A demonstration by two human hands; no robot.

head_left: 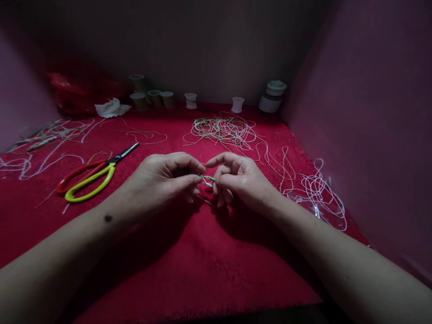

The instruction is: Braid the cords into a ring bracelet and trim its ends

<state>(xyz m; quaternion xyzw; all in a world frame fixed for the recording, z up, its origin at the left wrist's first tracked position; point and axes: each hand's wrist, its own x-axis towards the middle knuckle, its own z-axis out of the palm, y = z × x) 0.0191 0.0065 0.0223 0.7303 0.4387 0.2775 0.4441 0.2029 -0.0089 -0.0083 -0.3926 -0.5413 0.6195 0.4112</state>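
Observation:
Between my two hands is a small knotted cord (208,178), green and white, held above the red cloth. My left hand (172,174) pinches one end of it between thumb and index finger. On the other side, the thumb and fingers of my right hand (234,177) are closed on the green part, its index finger reaching toward the left fingertips. A thin loose strand hangs below the hands. Scissors (101,173) with one red and one yellow handle lie left of my left hand, blades pointing away to the right.
A tangle of green and white cord (224,131) lies beyond my hands. White cord (320,195) is heaped at right, more cords (50,139) at left. Along the back wall stand several spools (191,101), a lidded jar (272,96), crumpled tissue (112,108) and a red plastic bag (79,90).

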